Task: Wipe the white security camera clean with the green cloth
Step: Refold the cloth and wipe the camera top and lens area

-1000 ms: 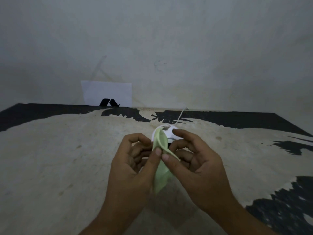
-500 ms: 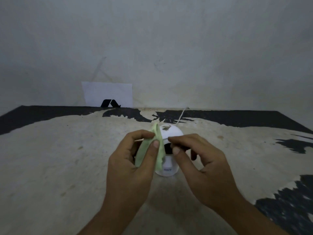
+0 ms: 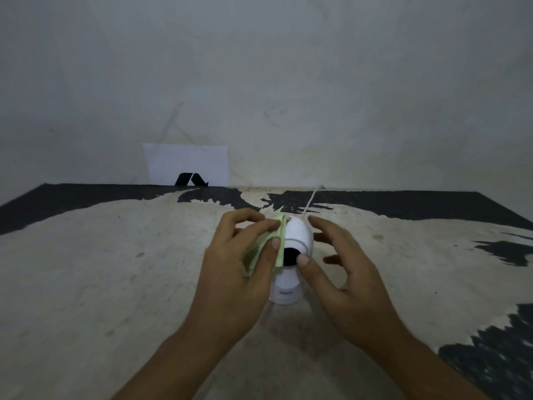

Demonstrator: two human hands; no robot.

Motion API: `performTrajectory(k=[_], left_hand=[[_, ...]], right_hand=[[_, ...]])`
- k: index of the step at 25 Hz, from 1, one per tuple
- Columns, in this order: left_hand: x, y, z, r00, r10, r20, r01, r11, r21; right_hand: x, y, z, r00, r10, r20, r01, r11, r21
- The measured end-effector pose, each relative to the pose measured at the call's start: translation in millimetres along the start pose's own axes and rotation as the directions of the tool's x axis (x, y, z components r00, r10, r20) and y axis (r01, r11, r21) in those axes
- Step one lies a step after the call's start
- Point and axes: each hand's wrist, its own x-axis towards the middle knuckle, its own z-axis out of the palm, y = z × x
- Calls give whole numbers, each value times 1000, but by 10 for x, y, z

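security camera is standing upright at centre of the counter | left hand is pinching folded green cloth against its left side | right hand is open, thumb touching near the lens | cloth soft; dome looks smooth, slippery, likely light: steady the base

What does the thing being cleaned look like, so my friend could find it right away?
Look at the worn tan and black table, near its middle, between the two hands. There stands the white security camera: a round head on a short base, with a thin white cable behind. The black lens hole in its front sets it apart from the green cloth beside it.
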Motion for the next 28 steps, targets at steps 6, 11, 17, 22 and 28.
performTrajectory(k=[6, 11, 17, 22, 28], left_hand=[[-20, -23, 17, 990, 136, 37, -140, 981, 133], [-30, -32, 12, 976, 203, 74, -216, 935, 281], [-43, -125, 6, 997, 80, -18, -73, 964, 257], [-102, -15, 92, 997, 63, -50, -47, 960, 275], [-58, -120, 6, 990, 52, -131, -32, 988, 149]], right_hand=[[-4, 18, 118, 953, 175, 249, -166, 984, -59], [0, -27, 108, 971, 77, 225, -78, 997, -4], [-30, 66, 151, 974, 64, 215, -65, 998, -2], [-17, 114, 231, 943, 202, 265, -226, 972, 62], [-46, 68, 172, 982, 4, 186, -6, 1000, 12]])
